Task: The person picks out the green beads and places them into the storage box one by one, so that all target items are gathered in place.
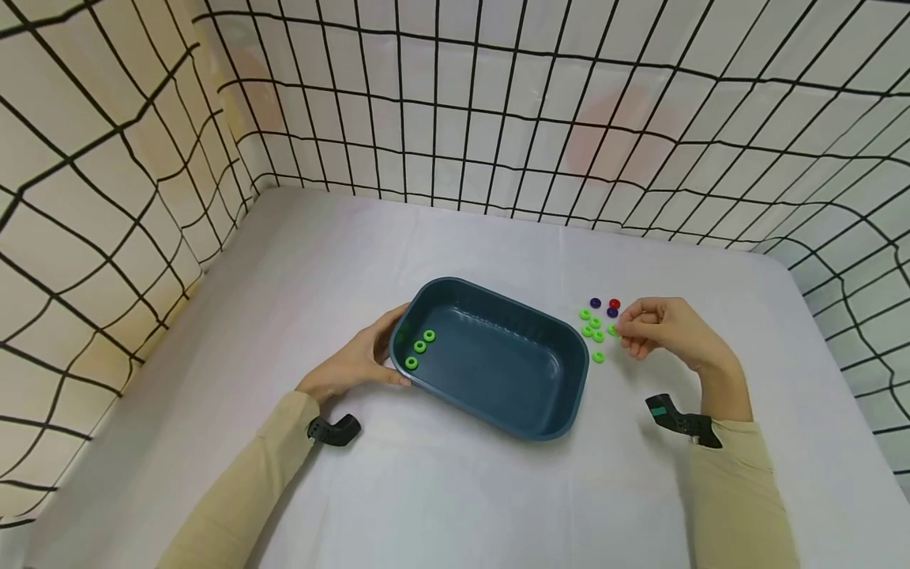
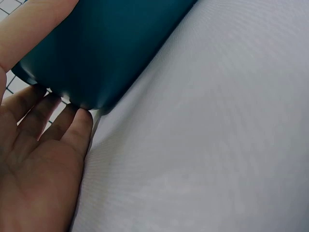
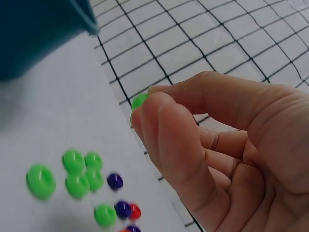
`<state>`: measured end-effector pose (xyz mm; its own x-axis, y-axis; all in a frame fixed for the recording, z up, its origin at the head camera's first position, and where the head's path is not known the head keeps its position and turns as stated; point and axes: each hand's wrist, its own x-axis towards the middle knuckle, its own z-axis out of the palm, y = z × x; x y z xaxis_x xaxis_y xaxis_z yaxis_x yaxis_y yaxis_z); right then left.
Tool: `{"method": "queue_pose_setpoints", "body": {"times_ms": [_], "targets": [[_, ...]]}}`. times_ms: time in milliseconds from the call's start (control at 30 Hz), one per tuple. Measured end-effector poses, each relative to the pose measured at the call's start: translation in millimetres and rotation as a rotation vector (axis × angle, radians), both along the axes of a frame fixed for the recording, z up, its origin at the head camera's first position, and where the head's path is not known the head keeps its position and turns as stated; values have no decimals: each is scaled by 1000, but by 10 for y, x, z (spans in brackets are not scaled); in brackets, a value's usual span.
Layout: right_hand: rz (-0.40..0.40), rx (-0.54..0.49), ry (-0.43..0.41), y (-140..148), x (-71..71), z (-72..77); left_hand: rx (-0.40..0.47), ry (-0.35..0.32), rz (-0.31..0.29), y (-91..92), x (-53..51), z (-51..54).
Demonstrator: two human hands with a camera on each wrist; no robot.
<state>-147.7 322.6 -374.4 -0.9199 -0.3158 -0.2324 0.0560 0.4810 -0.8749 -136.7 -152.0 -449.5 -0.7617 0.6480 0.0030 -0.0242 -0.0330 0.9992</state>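
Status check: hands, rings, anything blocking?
Left hand grips dark-blue rectangular plastic basin; right hand pinches small green ring. Three green rings inside basin. Loose green rings between basin and right hand; nothing visibly blocking.

hand (image 3: 217,145): pinches green bead (image 3: 138,101) | loose beads (image 3: 77,185) lower-left | tub (image 3: 38,38) upper-left

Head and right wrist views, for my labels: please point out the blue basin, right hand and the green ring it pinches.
Blue basin (image 1: 498,363): head view, bare inner floor.
Right hand (image 1: 664,325): head view, mid-hand.
Green ring (image 3: 138,101): right wrist view, its exposed edge.
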Motion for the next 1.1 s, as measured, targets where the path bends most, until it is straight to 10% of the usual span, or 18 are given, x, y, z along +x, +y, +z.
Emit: {"method": "queue_pose_setpoints", "body": {"times_ms": [1100], "targets": [[449,62,29,-1994,-680,343,4,-15,-6,-6,-21,6]]}}
